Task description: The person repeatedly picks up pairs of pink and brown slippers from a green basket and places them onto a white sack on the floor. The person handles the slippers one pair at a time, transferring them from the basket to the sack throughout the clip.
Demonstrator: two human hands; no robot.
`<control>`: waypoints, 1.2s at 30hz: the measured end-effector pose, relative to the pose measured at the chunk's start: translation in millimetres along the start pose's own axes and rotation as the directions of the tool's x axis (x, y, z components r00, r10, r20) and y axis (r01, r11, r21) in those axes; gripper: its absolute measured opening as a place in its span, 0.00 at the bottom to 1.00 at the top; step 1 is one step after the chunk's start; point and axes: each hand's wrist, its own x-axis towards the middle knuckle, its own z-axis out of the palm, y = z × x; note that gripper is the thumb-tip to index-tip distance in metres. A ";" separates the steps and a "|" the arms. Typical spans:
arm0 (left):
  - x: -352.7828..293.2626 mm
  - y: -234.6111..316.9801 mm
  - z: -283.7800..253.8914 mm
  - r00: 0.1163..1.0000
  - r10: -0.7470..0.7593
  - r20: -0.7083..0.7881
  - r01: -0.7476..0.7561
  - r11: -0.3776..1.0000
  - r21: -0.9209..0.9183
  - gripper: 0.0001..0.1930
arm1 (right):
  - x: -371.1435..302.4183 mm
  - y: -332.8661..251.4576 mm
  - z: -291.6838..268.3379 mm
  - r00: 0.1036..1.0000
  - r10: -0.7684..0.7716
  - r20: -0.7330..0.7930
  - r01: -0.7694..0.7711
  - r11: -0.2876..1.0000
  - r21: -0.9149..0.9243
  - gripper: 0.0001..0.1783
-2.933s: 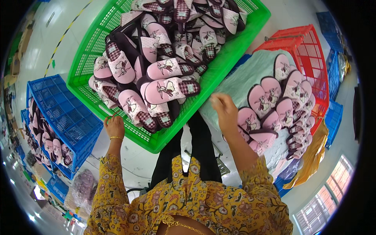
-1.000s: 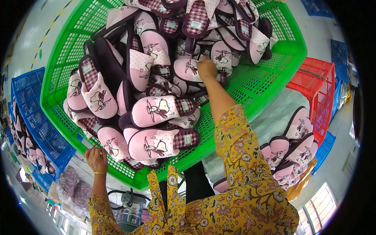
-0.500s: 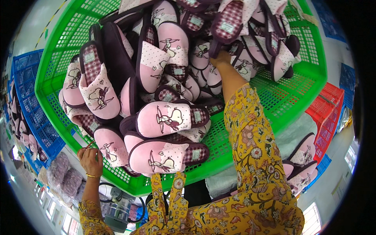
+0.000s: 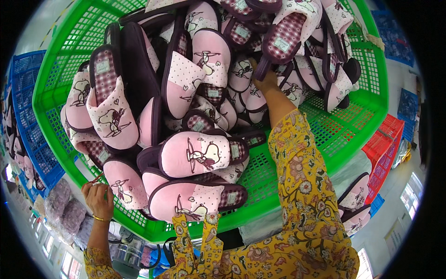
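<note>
Pink-and-plum slippers with a cartoon dog and checked insoles lie heaped in a large green plastic basket point(image 4: 371, 100). My right hand point(image 4: 265, 83) reaches into the heap, beside a dark sole edge below a slipper point(image 4: 283, 39) whose insole faces up. Its fingertips are hidden among the slippers. At the basket's near left rim, my left hand point(image 4: 98, 201) is closed, fingers curled. A thin reddish strip shows at its knuckles; what the fingers grip is hidden. Two slippers lie sideways near the front, an upper slipper point(image 4: 195, 155) and a lower slipper point(image 4: 174, 199).
A blue crate point(image 4: 39, 125) stands left of the basket, a red crate point(image 4: 383, 146) at the right. More slippers point(image 4: 355, 193) lie outside the near right rim. Bagged bundles point(image 4: 58, 200) and a clear-bodied appliance point(image 4: 127, 255) are at the lower left.
The front of the heap appears lower in the picture, and the basket looks slightly larger. My left hand appears farther left and lower; my right hand stays in the heap.
</note>
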 end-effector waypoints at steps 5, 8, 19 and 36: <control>-1.3 -3.3 -0.1 1.000 0.011 0.002 -0.011 1.000 -0.005 0.03 | 19.1 -9.4 10.2 0.997 -0.063 -0.053 0.059 0.995 -0.083 0.28; -0.3 -0.6 -2.3 1.000 0.017 -0.004 -0.017 1.000 0.005 0.03 | 22.1 -18.4 3.4 0.999 -0.044 -0.016 0.042 0.997 -0.066 0.30; -1.3 -3.7 -7.3 0.993 0.053 -0.101 -0.059 0.996 -0.061 0.05 | -64.0 -20.5 -60.8 0.941 0.069 0.330 -0.028 0.991 -0.127 0.35; -24.0 -19.4 4.8 0.977 0.103 -0.189 -0.117 0.991 -0.065 0.05 | -342.6 -24.2 -285.0 0.962 0.089 0.259 -0.269 0.137 0.953 0.19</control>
